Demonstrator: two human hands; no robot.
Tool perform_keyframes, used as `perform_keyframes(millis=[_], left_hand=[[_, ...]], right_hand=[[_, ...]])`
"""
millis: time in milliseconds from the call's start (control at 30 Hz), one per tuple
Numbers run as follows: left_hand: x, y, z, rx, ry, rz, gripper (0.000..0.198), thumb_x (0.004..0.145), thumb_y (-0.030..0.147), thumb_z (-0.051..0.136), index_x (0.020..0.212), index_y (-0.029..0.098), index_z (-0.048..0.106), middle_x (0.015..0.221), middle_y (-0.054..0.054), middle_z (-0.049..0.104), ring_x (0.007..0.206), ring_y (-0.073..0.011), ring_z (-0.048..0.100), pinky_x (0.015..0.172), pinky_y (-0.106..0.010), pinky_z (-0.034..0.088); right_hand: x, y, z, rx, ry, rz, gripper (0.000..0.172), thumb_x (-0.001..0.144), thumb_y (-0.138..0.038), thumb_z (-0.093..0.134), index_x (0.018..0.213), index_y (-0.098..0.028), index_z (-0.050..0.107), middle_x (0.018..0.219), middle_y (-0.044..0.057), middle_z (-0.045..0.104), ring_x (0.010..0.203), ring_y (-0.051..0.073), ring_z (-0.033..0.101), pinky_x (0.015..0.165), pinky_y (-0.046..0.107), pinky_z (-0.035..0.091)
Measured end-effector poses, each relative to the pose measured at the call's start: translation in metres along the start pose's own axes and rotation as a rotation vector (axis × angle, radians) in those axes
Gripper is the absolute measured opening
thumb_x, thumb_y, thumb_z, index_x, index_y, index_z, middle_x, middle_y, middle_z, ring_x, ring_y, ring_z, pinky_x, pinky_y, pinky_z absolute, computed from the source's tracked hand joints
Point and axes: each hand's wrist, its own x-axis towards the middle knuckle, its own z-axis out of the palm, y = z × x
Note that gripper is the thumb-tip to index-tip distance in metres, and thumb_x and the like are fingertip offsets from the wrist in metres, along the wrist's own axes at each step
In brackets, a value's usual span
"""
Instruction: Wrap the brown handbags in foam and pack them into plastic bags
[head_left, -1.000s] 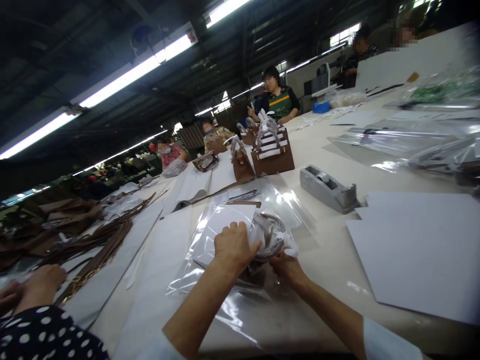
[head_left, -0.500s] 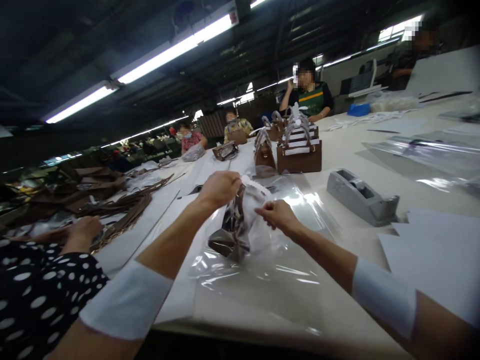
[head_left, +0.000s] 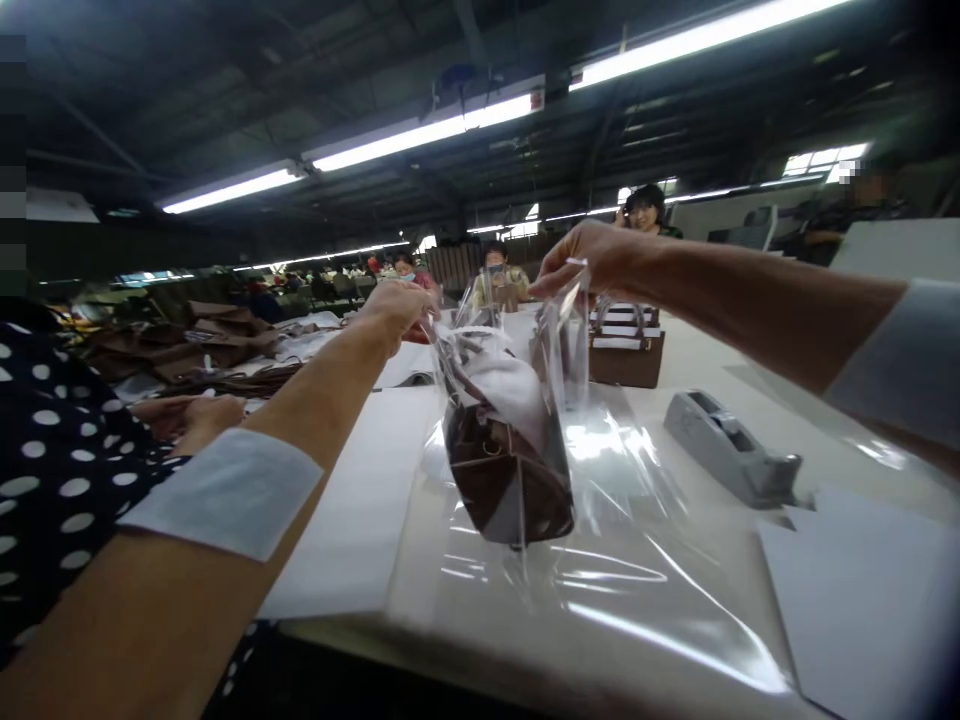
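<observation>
A brown handbag (head_left: 510,480) with white wrapping around its upper part stands tilted inside a clear plastic bag (head_left: 570,390) in front of me. My left hand (head_left: 397,312) is closed on the plastic's upper left edge. Higher up on the right, my right hand (head_left: 585,262) pinches the opposite upper edge. Between the two hands the plastic is drawn upward around the handbag. More clear plastic film (head_left: 637,590) lies spread on the table beneath it.
A grey tape dispenser (head_left: 731,450) and white sheets (head_left: 862,590) lie to the right. Wrapped brown handbags (head_left: 626,355) stand behind. At left, a co-worker in a polka-dot sleeve (head_left: 67,460) sits close beside brown pieces (head_left: 225,340). Other people are across the table.
Both hands have risen and moved apart, the right going up and the left slightly left. The plastic is now pulled up around the handbag, and my view has tilted upward.
</observation>
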Motion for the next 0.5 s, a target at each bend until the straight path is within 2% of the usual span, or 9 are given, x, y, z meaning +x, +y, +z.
perform_keyframes(millis=[100,300,400,500], left_hand=[[-0.006,0.010,0.005,-0.074,-0.027,0.004,0.028,0.086,0.033,0.050,0.107,0.014,0.052,0.102,-0.006,0.056,0.084,-0.0155,0.057,0.071,-0.034,0.051],[-0.020,0.028,0.028,-0.190,-0.060,0.054,0.021,0.088,0.030,0.047,0.101,0.014,0.053,0.093,-0.004,0.058,0.073,-0.0119,0.057,0.064,-0.029,0.050],[-0.032,0.024,0.040,-0.210,-0.112,0.058,0.020,0.087,0.029,0.048,0.099,0.014,0.054,0.089,-0.003,0.058,0.070,-0.0108,0.056,0.062,-0.027,0.050],[-0.041,0.007,0.053,-0.195,-0.169,0.005,0.020,0.085,0.030,0.052,0.093,0.012,0.056,0.083,-0.002,0.058,0.067,-0.0105,0.057,0.060,-0.027,0.050]], right_hand=[[-0.005,-0.005,-0.018,-0.147,0.033,0.042,0.015,0.071,-0.017,0.068,0.074,-0.003,0.062,0.046,-0.003,0.048,0.041,0.002,0.042,0.048,0.017,0.042],[-0.017,0.020,-0.048,-0.377,0.036,0.030,0.035,0.071,-0.035,0.065,0.088,-0.004,0.065,0.059,0.000,0.056,0.047,0.000,0.045,0.055,0.016,0.042],[-0.035,0.030,-0.059,-0.414,-0.035,0.027,0.038,0.072,-0.038,0.061,0.091,-0.005,0.065,0.059,0.000,0.057,0.044,-0.002,0.046,0.052,0.014,0.039],[-0.053,0.043,-0.060,-0.413,-0.112,0.026,0.026,0.069,-0.033,0.065,0.075,-0.008,0.066,0.048,-0.003,0.051,0.039,0.001,0.045,0.046,0.014,0.039]])
